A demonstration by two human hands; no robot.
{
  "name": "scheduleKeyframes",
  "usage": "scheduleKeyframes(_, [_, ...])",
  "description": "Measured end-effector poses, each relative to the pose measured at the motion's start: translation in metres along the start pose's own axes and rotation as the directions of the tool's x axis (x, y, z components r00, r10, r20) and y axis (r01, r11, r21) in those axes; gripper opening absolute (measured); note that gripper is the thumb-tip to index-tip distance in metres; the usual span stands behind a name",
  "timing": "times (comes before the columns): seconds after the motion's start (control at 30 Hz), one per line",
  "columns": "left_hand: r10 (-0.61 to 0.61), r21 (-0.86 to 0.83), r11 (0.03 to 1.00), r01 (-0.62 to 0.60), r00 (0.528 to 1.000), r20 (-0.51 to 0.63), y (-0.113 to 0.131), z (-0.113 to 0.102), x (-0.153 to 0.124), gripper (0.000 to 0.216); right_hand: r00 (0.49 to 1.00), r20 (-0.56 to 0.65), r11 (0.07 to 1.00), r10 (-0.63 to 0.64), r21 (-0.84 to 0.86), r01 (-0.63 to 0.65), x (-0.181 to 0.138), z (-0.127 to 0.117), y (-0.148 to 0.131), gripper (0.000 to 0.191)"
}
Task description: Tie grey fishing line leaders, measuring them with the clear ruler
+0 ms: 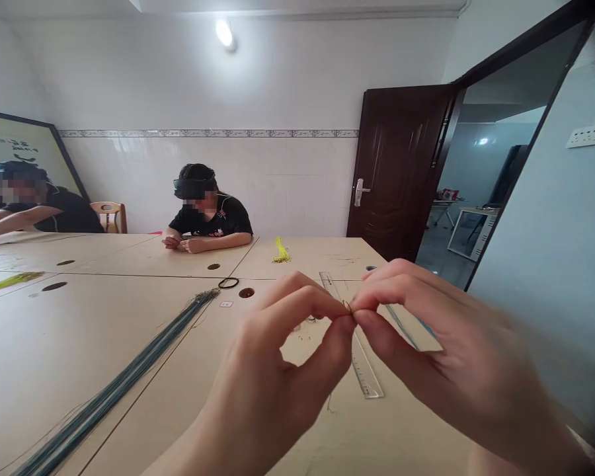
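Note:
My left hand (290,357) and my right hand (441,350) meet above the table, thumbs and forefingers pinched together. Between the fingertips shows a thin thread (347,306) bent into a small loop; most of it is hidden by the fingers. Below them a clear ruler (367,377) lies on the table, partly covered by my left hand. Tiny loose pieces, too small to name, lie behind my left hand. Blue-green strands (401,325) show in part behind my right hand.
A long bundle of dark blue-green strings (129,378) crosses the table (188,423) on the left. Near its end lie a black ring (229,283) and a cable hole (246,293). Yellow strings (280,251) lie farther back. Two people sit across the table.

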State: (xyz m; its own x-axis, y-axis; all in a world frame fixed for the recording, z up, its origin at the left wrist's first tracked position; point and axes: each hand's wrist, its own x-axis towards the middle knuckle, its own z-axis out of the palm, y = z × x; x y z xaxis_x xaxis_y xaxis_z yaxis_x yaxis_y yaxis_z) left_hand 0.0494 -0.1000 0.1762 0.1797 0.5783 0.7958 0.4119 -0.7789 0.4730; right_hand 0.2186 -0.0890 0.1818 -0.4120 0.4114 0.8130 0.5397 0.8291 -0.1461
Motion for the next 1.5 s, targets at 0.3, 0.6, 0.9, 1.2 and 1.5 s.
scheduleKeyframes(0.3, [0.003,-0.042,0.999,-0.003,1.0,0.002,0.001,0.0,-0.002,0.017,0.992,-0.055,0.994,-0.112,-0.001,0.112,0.003,0.007,0.002,0.014])
scheduleKeyframes(0.6, [0.017,-0.019,1.0,-0.017,1.0,-0.023,0.001,0.002,-0.001,0.018,0.986,-0.074,0.989,-0.151,-0.011,0.151,0.003,0.008,0.003,0.015])
scheduleKeyframes(0.9, [-0.042,-0.091,0.995,0.043,0.999,0.016,-0.009,-0.003,-0.002,0.018,0.976,-0.163,0.986,-0.142,-0.113,0.124,0.002,0.005,0.005,0.011])
scheduleKeyframes(1.2, [-0.07,-0.112,0.991,0.076,0.996,0.051,-0.004,-0.005,0.001,0.02,0.957,-0.16,0.97,-0.241,-0.083,0.23,0.001,0.003,0.005,0.016])
scheduleKeyframes(1.5, [-0.063,-0.07,0.995,0.067,0.996,0.055,-0.001,-0.005,0.0,0.018,0.964,-0.031,0.964,-0.266,-0.041,0.265,0.0,-0.004,0.005,0.02])
